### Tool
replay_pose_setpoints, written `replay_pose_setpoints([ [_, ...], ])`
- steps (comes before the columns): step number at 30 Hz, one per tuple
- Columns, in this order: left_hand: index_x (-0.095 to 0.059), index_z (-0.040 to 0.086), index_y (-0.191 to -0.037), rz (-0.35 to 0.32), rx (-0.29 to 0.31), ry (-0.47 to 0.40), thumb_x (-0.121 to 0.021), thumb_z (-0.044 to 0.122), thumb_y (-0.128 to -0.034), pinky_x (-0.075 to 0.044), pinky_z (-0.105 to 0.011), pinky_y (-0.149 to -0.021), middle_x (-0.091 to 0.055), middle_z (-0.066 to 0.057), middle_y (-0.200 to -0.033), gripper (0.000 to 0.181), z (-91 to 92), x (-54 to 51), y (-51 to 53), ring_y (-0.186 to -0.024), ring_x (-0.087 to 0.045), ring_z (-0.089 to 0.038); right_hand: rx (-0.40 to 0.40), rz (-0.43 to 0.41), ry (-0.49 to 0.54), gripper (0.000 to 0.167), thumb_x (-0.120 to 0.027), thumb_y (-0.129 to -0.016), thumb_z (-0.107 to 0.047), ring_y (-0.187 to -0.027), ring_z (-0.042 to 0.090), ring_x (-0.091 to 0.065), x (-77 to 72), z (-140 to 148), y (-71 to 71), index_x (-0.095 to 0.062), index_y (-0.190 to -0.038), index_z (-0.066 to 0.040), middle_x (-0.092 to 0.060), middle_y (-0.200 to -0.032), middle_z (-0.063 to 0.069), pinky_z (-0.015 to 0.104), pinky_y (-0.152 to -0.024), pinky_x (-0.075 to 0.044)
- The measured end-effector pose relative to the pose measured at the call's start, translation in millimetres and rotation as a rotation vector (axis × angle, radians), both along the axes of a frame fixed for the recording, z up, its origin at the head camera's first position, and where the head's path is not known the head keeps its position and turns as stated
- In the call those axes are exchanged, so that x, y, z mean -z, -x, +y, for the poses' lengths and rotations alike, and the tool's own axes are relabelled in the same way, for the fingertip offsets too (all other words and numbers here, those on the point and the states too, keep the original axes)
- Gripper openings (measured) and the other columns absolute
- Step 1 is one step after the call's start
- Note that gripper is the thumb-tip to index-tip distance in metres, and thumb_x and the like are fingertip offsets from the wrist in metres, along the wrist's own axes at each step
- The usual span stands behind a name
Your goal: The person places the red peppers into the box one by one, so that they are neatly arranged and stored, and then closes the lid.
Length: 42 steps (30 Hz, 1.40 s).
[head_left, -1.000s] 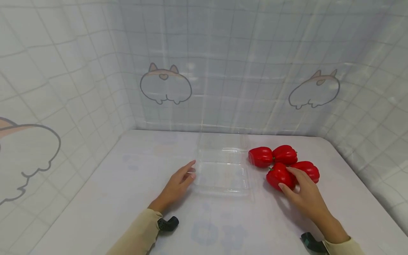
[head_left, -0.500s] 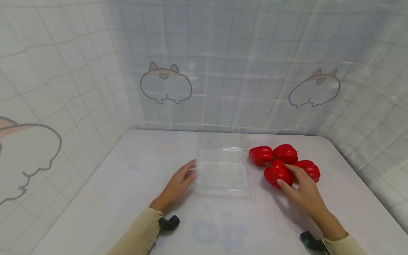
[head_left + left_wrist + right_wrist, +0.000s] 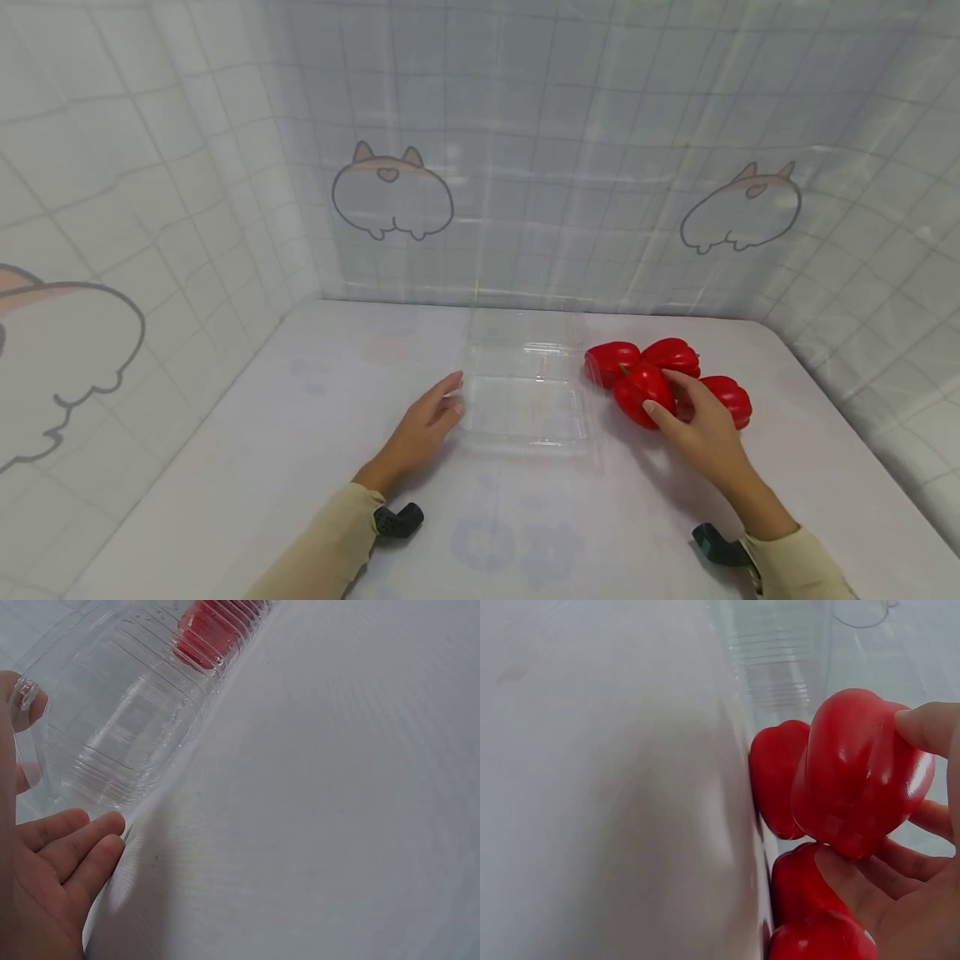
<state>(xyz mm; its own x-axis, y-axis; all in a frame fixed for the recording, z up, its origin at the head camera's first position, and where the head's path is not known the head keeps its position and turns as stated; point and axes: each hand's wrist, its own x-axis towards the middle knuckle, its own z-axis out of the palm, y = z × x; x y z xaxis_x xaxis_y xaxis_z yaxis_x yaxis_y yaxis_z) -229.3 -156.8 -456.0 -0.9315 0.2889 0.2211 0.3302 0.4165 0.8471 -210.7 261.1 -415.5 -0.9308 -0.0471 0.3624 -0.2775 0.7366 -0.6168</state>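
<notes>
My right hand (image 3: pixel 701 433) grips a red bell pepper (image 3: pixel 643 395), thumb on one side and fingers on the other. In the right wrist view this bell pepper (image 3: pixel 862 772) is held up off the table, in front of the other peppers. Those include one at the back left (image 3: pixel 611 363), one behind (image 3: pixel 672 357) and one to the right (image 3: pixel 727 402). An open clear plastic clamshell box (image 3: pixel 525 408) lies at the centre. My left hand (image 3: pixel 420 429) touches or nearly touches its left edge, fingers loosely extended; the left wrist view has fingertips by the rim (image 3: pixel 45 727).
The white table (image 3: pixel 360 550) has faint printed patterns. Behind it and at both sides hang pale grid-patterned curtains (image 3: pixel 510 167) with cartoon drawings. The box's raised lid (image 3: pixel 525 329) stands toward the back. Black wrist devices (image 3: pixel 399 521) sit at both cuffs.
My right hand has moved left and slightly away from me with the gripped bell pepper, which now overlaps the back peppers in view. My left hand has barely moved.
</notes>
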Motion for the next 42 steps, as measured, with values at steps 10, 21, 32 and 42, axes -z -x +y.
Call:
replay_pose_setpoints([
  [10, -0.036, 0.013, -0.156, -0.022, -0.003, -0.022, -0.054, 0.022, -0.1047, -0.039, -0.049, -0.111, -0.045, -0.011, -0.153, 0.055, 1.2, 0.5, 0.8, -0.134, -0.051, -0.027, 0.02, -0.081, 0.101, 0.076, -0.075, -0.091, -0.035, -0.12, 0.045, -0.054, -14.7, -6.4, 6.7, -0.04, -0.149, -0.002, -0.053, -0.138, 0.025, 0.06, -0.087, -0.054],
  [21, -0.032, 0.005, -0.156, -0.068, -0.009, -0.023, -0.052, 0.015, -0.1049, -0.036, -0.05, -0.112, -0.041, -0.018, -0.155, 0.056, 2.8, -7.1, -3.1, -0.136, -0.048, -0.032, -0.01, -0.155, 0.208, 0.074, -0.07, -0.094, -0.038, -0.122, 0.045, -0.052, -22.5, -8.6, 10.8, -0.037, -0.151, -0.003, -0.049, -0.141, 0.025, 0.058, -0.084, -0.056],
  [32, -0.031, 0.016, -0.159, -0.015, 0.013, -0.014, -0.053, 0.023, -0.105, -0.037, -0.048, -0.113, -0.042, -0.008, -0.156, 0.058, 1.3, -1.0, -1.1, -0.135, -0.049, -0.026, -0.119, -0.435, 0.653, 0.079, -0.063, -0.099, -0.036, -0.127, 0.026, -0.041, -47.0, -15.2, 11.5, -0.019, -0.157, -0.006, -0.028, -0.155, 0.016, 0.031, -0.091, -0.055],
  [42, -0.029, 0.016, -0.159, -0.001, 0.028, 0.023, -0.051, 0.028, -0.1059, -0.035, -0.048, -0.113, -0.037, -0.004, -0.159, 0.059, 0.8, 2.3, -1.4, -0.137, -0.048, -0.025, -0.139, -0.436, 0.622, 0.079, -0.067, -0.097, -0.034, -0.13, 0.032, -0.039, -47.2, -23.4, 19.4, -0.023, -0.155, -0.003, -0.031, -0.152, 0.019, 0.035, -0.092, -0.055],
])
